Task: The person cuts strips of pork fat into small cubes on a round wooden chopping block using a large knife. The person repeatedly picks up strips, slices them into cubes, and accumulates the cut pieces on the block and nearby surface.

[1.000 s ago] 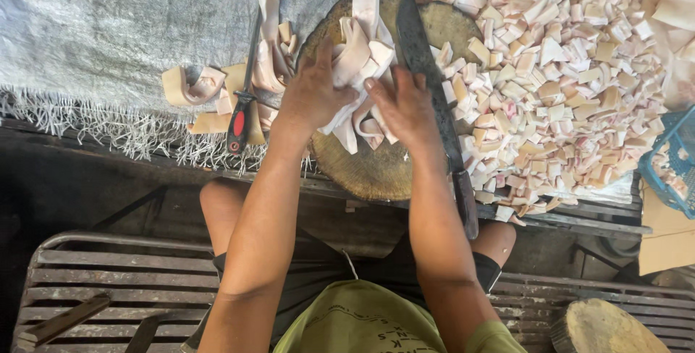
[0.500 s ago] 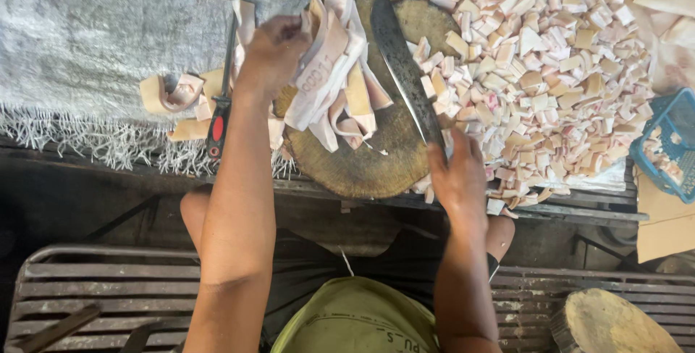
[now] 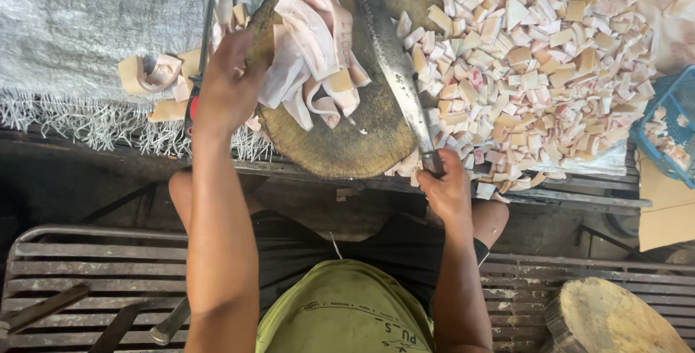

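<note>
A round wooden chopping block stands at the table's near edge. Long pale strips of fatty meat lie heaped on its left half. My left hand rests at the block's left rim, fingers against the strips. A long dark-bladed knife lies across the block's right side, pointing away from me. My right hand is closed on its handle at the near right edge of the block.
A big heap of cut meat cubes covers the table right of the block. A red-handled tool and meat scraps lie on a grey cloth at left. A blue basket sits far right; a wooden stump below right.
My right hand left the strips, moved down to the block's near right edge and took the knife handle. My left hand shifted left, to the block's rim.
</note>
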Available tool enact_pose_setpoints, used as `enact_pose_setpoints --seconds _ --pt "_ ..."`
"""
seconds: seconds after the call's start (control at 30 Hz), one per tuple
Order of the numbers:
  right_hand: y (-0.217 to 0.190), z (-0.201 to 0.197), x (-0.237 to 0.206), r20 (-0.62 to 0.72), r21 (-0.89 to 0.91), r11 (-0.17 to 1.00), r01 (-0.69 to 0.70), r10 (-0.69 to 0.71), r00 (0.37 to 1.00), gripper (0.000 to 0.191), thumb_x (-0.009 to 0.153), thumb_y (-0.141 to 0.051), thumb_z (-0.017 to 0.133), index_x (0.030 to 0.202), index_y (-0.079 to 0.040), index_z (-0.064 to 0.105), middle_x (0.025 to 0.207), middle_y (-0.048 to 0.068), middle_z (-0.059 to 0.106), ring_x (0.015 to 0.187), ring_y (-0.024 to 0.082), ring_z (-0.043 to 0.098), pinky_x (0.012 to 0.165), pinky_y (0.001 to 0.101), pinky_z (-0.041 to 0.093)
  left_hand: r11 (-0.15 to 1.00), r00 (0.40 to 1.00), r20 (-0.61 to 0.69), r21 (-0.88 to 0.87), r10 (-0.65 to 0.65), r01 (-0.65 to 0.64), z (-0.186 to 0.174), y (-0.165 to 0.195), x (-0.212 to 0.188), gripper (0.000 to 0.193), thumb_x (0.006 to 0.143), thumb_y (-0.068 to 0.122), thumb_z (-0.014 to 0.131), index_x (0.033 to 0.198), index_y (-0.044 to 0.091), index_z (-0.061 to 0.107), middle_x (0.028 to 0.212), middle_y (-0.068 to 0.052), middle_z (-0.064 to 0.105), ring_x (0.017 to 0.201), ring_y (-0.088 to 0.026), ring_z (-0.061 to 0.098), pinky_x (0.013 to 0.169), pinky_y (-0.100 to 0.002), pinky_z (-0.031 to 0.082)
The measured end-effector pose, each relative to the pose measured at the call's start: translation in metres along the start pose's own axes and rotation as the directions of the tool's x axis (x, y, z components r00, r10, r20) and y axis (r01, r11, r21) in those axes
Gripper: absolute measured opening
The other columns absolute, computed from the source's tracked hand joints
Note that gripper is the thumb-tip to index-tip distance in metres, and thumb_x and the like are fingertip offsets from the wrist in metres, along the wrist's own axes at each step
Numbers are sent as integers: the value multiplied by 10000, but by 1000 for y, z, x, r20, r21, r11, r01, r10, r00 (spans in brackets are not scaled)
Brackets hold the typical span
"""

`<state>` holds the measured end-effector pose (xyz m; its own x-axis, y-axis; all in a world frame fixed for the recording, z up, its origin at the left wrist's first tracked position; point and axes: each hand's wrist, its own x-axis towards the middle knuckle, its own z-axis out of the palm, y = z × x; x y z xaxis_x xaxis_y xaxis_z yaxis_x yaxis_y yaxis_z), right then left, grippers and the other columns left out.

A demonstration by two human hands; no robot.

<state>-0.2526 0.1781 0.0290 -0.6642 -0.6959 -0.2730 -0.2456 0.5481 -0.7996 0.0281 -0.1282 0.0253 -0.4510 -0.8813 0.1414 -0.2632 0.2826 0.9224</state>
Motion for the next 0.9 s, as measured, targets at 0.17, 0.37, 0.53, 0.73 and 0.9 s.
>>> enact_pose_setpoints --seconds 0.17,0.37,0.53,0.73,0.9 --pt "1 1 -24 -144 -53 982 182 -188 971 394 871 22 718 1221 0 539 908 66 696 767 139 649 668 285 517 983 992 47 148 -118 110 -15 -15 -66 715 794 -21 637 1484 7 450 1425 -236 575 1257 -376 584 1031 -428 483" --pt "0 27 -54 16 209 924 322 -332 943 609 899 43 681 1419 -36 375 1010 77 632 856 101 605 731 267 519 977 981 -192 211 24 18 15 -34 -69 350 993 -18 648 1327 4 546 1202 -226 700 1105 -405 701 920 -470 554" --pt "-26 59 -84 112 45 981 191 -195 974 689 854 18 729 1483 -20 450 845 102 667 703 95 575 638 259 523 954 952 -302 296 50 44 24 -29 -77 311 1033 14 678 1266 8 472 1070 -231 721 940 -437 727 754 -508 558" --pt "-56 71 -93 197 99 847 522 -531 824 649 938 -36 747 1525 -60 470 993 144 679 740 148 617 652 275 542 940 950 -306 337 54 55 18 -2 -77 423 973 56 713 1270 24 413 1005 -251 729 861 -445 727 735 -515 563" --pt "-61 79 -93 276 -15 831 556 -531 801 644 927 -42 739 1518 -133 499 991 144 683 735 267 688 634 330 562 920 957 -269 336 -111 201 12 14 -75 425 943 102 732 1249 5 454 920 -258 732 826 -452 722 736 -528 563"
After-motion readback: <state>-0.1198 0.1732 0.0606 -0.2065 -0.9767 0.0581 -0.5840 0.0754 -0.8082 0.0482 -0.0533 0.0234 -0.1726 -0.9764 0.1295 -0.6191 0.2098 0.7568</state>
